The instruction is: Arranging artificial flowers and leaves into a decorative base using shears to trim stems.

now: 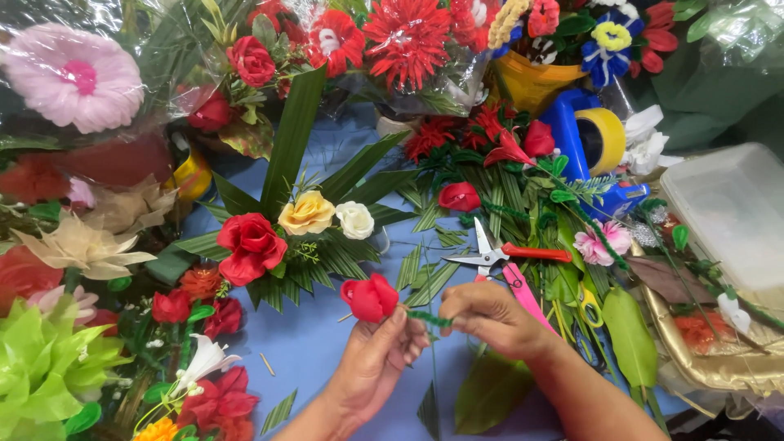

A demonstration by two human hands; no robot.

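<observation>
Fingers: left hand pinches the base of a red artificial rosebud, lower centre of the frame; right hand has its fingers pressed together on the green-wrapped stem just right of the bud.

Progress, as judged: the stem looks wrapped in green only near the bud; how far the wrap runs cannot be told, the right hand covers it.

Finished piece: fan of green leaves carrying a red rose, yellow rose and white rose, centre left on the blue worktop.

Nearby: scissors with red handle, right of centre.

Hard to make out: bouquets along the top edge are cut off; a clear plastic box at far right is cut off.
</observation>
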